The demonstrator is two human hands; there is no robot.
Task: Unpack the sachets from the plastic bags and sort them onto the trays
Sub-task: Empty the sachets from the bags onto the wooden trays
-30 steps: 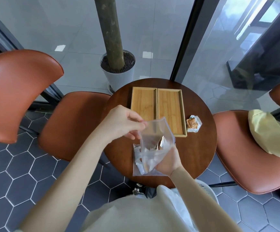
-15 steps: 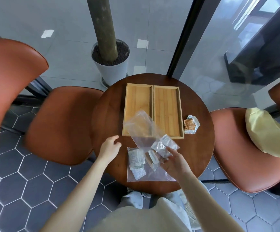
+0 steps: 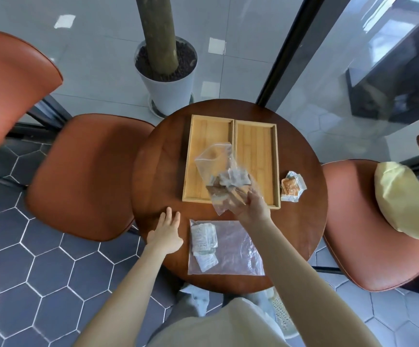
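A round dark wooden table [image 3: 153,171] stands among orange chairs [image 3: 83,176], with a potted trunk [image 3: 164,78] on the pale floor beyond it. Two bamboo trays lie side by side on the far half of the table, long edges touching: the left tray [image 3: 203,136] and the right tray [image 3: 256,139]. Neither shows a sachet resting on its bare wood.

The right hand [image 3: 252,205] is closed on a clear bag [image 3: 216,159], gripping it by its lower end and holding it up over the near ends of both trays, tilted so its wide end points up and to the left. Several sachets [image 3: 233,177] are bunched inside it just above the fingers; they look white and brown, though the plastic blurs them and I cannot count them.

The left hand [image 3: 167,234] is open, fingers spread and straight, palm down over the table's near left edge, holding nothing. Whether it touches the wood is unclear.

A second bag [image 3: 236,249] lies flat on the near side of the table, just right of the left hand. White sachets [image 3: 203,240] sit in its left part; the rest looks empty.

A loose orange packet [image 3: 291,187] in a clear wrapper lies on the table just right of the right tray.

A pale yellow cushion [image 3: 401,199] rests on the right-hand chair.
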